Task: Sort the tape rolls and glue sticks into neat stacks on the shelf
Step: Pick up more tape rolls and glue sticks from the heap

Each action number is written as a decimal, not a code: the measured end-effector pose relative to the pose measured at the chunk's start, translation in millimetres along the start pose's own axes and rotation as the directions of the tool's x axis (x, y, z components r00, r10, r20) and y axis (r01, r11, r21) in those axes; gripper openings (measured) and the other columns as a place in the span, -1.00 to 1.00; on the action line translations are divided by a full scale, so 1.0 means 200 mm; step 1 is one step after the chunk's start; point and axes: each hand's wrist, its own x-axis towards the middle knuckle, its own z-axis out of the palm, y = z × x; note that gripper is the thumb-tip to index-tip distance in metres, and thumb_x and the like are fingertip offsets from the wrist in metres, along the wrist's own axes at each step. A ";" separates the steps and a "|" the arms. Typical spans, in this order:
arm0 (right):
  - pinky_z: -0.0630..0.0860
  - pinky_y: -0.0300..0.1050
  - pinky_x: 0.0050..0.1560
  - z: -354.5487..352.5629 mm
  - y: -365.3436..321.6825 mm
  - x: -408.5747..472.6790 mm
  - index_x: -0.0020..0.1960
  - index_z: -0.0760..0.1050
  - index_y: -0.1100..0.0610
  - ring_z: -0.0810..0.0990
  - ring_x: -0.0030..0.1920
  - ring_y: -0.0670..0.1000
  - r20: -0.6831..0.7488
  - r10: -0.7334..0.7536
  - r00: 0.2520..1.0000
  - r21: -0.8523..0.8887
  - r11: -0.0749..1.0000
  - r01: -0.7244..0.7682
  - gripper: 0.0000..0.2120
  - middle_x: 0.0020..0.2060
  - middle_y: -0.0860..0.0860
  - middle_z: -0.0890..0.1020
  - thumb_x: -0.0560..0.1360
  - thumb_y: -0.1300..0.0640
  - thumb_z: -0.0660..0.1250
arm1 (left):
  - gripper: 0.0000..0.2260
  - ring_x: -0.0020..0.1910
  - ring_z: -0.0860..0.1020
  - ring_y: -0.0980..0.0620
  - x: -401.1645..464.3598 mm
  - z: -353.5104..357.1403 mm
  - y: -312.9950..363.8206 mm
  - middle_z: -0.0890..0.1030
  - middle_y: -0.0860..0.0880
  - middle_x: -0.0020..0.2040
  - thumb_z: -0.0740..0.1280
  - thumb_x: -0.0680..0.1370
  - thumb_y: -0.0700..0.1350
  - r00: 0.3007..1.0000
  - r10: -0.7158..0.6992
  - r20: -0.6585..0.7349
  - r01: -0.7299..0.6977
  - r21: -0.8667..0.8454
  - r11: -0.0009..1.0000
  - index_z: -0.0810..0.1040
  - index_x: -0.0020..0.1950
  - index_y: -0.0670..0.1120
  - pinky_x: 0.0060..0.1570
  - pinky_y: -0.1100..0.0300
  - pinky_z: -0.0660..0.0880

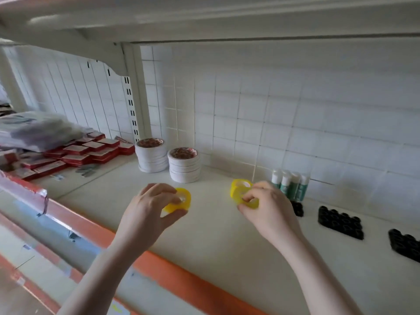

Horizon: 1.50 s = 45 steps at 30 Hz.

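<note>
My left hand [151,205] grips a yellow tape roll [181,198] just above the white shelf [204,235], near its middle. My right hand [268,208] pinches yellow tape rolls [238,189] to the right; two rolls seem to be there, one behind the other. Two stacks of white tape rolls [151,156] [184,165] stand at the back of the shelf, left of centre. Several glue sticks [291,181] with white caps and green bodies stand upright against the back wall, just beyond my right hand.
Black moulded trays [339,222] [405,244] lie on the shelf at the right, a smaller black one [298,209] behind my right hand. Red flat boxes [86,151] and plastic-wrapped packs [34,130] fill the left bay. An orange strip [159,267] edges the shelf front. Another shelf hangs overhead.
</note>
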 end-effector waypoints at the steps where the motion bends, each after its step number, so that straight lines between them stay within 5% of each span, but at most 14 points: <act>1: 0.25 -0.28 -0.04 0.03 -0.02 0.04 -0.10 0.62 0.10 0.50 0.10 0.01 0.015 -0.002 1.000 0.006 1.000 0.002 -0.87 0.04 -0.03 0.54 0.40 0.06 0.44 | -0.72 -0.08 0.44 0.12 0.01 0.01 -0.05 0.61 0.06 -0.10 0.33 0.36 0.15 1.000 0.007 -0.005 -0.007 -0.002 1.000 0.65 -0.19 -0.04 -0.16 0.16 0.50; 7: 0.36 -0.15 -0.03 0.24 -0.16 0.30 -0.08 0.60 0.10 0.51 0.08 0.08 0.094 0.054 0.994 -0.068 0.997 -0.047 -0.86 0.07 0.00 0.50 0.44 0.04 0.39 | -0.66 -0.08 0.45 0.16 0.08 0.04 -0.30 0.60 0.08 -0.10 0.26 0.37 0.20 0.999 0.032 0.006 -0.031 -0.076 0.997 0.65 -0.19 -0.03 -0.15 0.22 0.44; 12: 0.30 -0.19 -0.11 0.41 -0.21 0.46 -0.02 0.59 0.10 0.52 0.06 0.08 0.171 0.095 0.981 -0.164 0.984 -0.066 -0.84 0.12 0.02 0.48 0.47 0.04 0.35 | -0.80 -0.08 0.45 0.17 0.09 0.06 -0.49 0.59 0.09 -0.11 0.53 0.31 0.05 0.999 0.016 0.038 -0.011 -0.132 0.991 0.65 -0.21 -0.03 -0.13 0.36 0.37; 17: 0.22 -0.20 -0.18 0.53 -0.21 0.50 0.00 0.57 0.08 0.52 0.03 0.09 0.188 0.153 0.970 -0.286 0.953 -0.095 -0.84 0.10 0.02 0.47 0.51 0.02 0.31 | -0.71 -0.07 0.46 0.19 0.10 0.08 -0.61 0.57 0.14 -0.09 0.28 0.38 0.21 0.998 0.057 0.039 -0.048 -0.197 0.979 0.63 -0.20 0.02 -0.12 0.37 0.36; 23: 0.30 -0.14 -0.12 0.56 -0.20 0.50 0.01 0.54 0.09 0.51 0.04 0.09 0.195 0.177 0.965 -0.311 0.944 -0.110 -0.79 0.03 0.02 0.50 0.49 -0.03 0.33 | -0.71 -0.07 0.45 0.20 0.15 0.10 -0.64 0.57 0.15 -0.08 0.29 0.38 0.20 0.994 0.095 0.046 -0.080 -0.246 0.966 0.63 -0.19 0.01 -0.09 0.34 0.37; 28: 0.25 -0.14 -0.15 0.48 -0.22 0.47 0.12 0.52 0.06 0.51 0.07 0.05 0.140 0.113 0.984 -0.317 0.946 -0.064 -0.78 0.09 -0.02 0.50 0.52 -0.01 0.31 | -0.70 -0.06 0.45 0.21 0.18 0.11 -0.60 0.56 0.16 -0.07 0.27 0.39 0.21 0.991 0.129 0.048 -0.111 -0.275 0.955 0.63 -0.18 0.01 -0.10 0.35 0.37; 32: 0.38 -0.13 0.01 0.32 -0.18 0.41 0.14 0.52 0.06 0.49 0.11 0.04 -0.002 0.077 0.997 -0.365 0.928 -0.073 -0.79 0.09 -0.03 0.53 0.55 0.06 0.26 | -0.69 -0.07 0.46 0.17 0.24 0.14 -0.52 0.57 0.14 -0.07 0.27 0.40 0.20 0.980 0.194 0.049 -0.172 -0.286 0.943 0.63 -0.19 0.00 -0.13 0.34 0.38; 39: 0.41 -0.09 -0.10 0.08 -0.03 0.22 -0.02 0.58 0.08 0.54 0.02 0.10 -0.091 0.144 0.985 -0.421 0.891 -0.169 -0.86 -0.04 0.01 0.57 0.51 0.06 0.29 | -0.68 -0.07 0.45 0.18 0.37 0.22 -0.33 0.58 0.12 -0.07 0.26 0.41 0.21 0.957 0.282 0.063 -0.252 -0.298 0.921 0.63 -0.18 0.00 -0.17 0.31 0.45; 45: 0.37 -0.17 -0.08 -0.10 0.13 0.05 0.06 0.53 -0.04 0.51 0.08 -0.05 -0.081 0.233 0.969 -0.492 0.836 -0.242 -0.82 0.04 -0.11 0.53 0.55 -0.03 0.19 | -0.69 -0.08 0.42 0.15 0.49 0.35 -0.12 0.60 0.08 -0.11 0.27 0.39 0.20 0.942 0.328 0.074 -0.286 -0.336 0.897 0.63 -0.19 -0.02 -0.11 0.36 0.35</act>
